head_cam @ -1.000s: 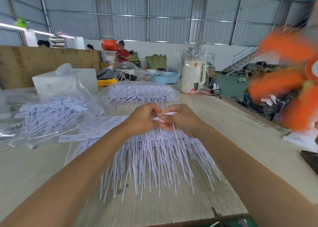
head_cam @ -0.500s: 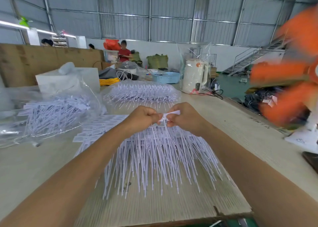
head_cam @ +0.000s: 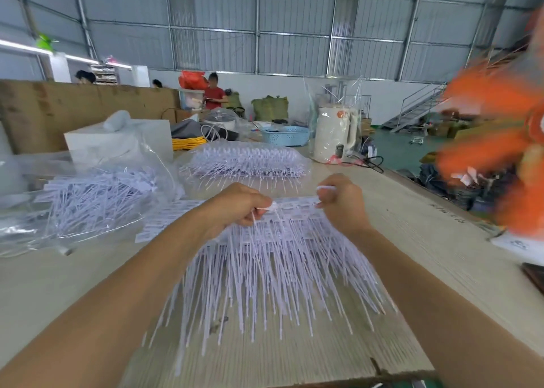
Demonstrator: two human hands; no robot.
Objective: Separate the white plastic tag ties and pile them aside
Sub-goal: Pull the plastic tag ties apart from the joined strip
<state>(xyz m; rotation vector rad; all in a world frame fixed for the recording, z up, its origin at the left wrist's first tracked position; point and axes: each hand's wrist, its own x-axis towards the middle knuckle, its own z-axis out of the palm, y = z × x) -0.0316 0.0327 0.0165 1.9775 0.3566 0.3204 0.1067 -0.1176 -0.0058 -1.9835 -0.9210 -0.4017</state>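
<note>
While the spread of white tag ties (head_cam: 273, 273) lies fanned on the table (head_cam: 418, 240) below both hands, the left hand (head_cam: 235, 208) pinches one tie's head and the right hand (head_cam: 341, 202) pinches another, held slightly apart. Bagged ties (head_cam: 97, 199) sit left, another bundle (head_cam: 247, 161) behind, near a kettle (head_cam: 334, 134).

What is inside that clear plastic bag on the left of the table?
The clear plastic bag holds a loose heap of white tag ties, tangled together. Whatever lies beneath that heap is covered.
</note>
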